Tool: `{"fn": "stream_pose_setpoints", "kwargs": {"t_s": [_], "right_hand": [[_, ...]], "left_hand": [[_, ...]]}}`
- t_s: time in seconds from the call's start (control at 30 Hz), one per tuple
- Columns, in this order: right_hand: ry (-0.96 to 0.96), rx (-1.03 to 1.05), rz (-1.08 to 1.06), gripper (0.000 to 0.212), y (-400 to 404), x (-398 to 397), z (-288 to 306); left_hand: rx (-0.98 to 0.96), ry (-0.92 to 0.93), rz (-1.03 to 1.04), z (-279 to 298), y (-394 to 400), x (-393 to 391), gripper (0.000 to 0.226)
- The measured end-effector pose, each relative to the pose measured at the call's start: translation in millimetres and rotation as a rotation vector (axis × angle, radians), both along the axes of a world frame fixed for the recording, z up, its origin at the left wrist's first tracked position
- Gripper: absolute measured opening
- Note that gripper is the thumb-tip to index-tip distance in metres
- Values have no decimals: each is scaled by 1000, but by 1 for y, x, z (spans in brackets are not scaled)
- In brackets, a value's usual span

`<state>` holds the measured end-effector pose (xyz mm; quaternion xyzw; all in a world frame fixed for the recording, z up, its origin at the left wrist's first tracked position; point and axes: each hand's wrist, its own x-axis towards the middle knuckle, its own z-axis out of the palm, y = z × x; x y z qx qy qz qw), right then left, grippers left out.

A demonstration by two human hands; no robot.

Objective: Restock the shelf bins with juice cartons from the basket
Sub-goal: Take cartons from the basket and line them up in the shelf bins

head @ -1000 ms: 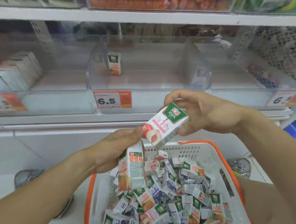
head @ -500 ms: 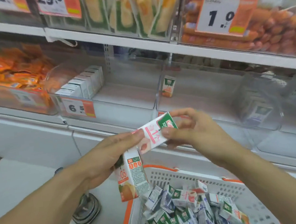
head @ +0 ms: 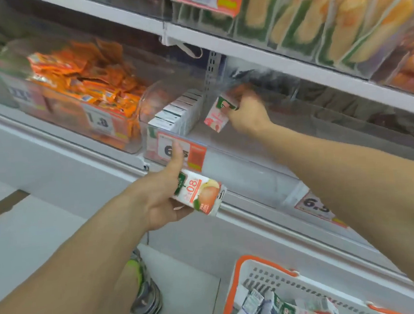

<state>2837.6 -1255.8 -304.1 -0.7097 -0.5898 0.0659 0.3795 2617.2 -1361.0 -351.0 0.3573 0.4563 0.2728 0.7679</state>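
My right hand (head: 245, 113) reaches into a clear shelf bin (head: 225, 160) and grips a pink-and-white juice carton (head: 217, 117) by its green top, just right of a row of white cartons (head: 176, 116) standing in that bin. My left hand (head: 157, 197) hovers below the bin's front edge and holds a second carton (head: 198, 193) with an orange fruit picture, lying sideways, thumb raised. The white basket with orange rim (head: 258, 273) sits at the bottom right and holds several more cartons (head: 282, 308).
Left of the juice bin stands a bin of orange snack packets (head: 90, 86). Price tags (head: 183, 153) hang on the bin fronts. The shelf above (head: 292, 60) carries packaged food. A shoe (head: 145, 301) rests on the floor below my left arm.
My right hand has taken the pink carton away from my left hand, up and into the bin. My left hand has turned its carton sideways. The view has swung left and up.
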Motion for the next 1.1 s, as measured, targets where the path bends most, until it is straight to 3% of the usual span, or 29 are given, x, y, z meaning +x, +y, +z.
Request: {"fn": "stream_pose_setpoints", "kwargs": {"t_s": [0.17, 0.33, 0.43, 0.53, 0.63, 0.8, 0.87, 1.1], "right_hand": [[-177, -48, -64, 35, 81, 9, -22], [-268, -41, -84, 27, 105, 11, -39], [-311, -116, -55, 34, 92, 8, -29], [-276, -79, -38, 35, 53, -1, -2], [-180, -77, 188, 17, -22, -15, 27], [-62, -591, 629, 54, -161, -8, 58], [-16, -705, 636, 61, -199, 3, 55], [100, -531, 502, 56, -270, 44, 35]], "left_hand": [[109, -13, -27, -14, 20, -6, 28], [229, -3, 54, -20, 21, -6, 44], [282, 0, 63, -17, 17, -4, 58], [330, 5, 83, -10, 8, 0, 61], [373, 23, 57, 0, -4, 5, 65], [399, 34, -81, 15, -33, 24, 77], [447, 62, -183, 19, -47, 36, 77], [579, 96, -422, 33, -86, 82, 63]]}}
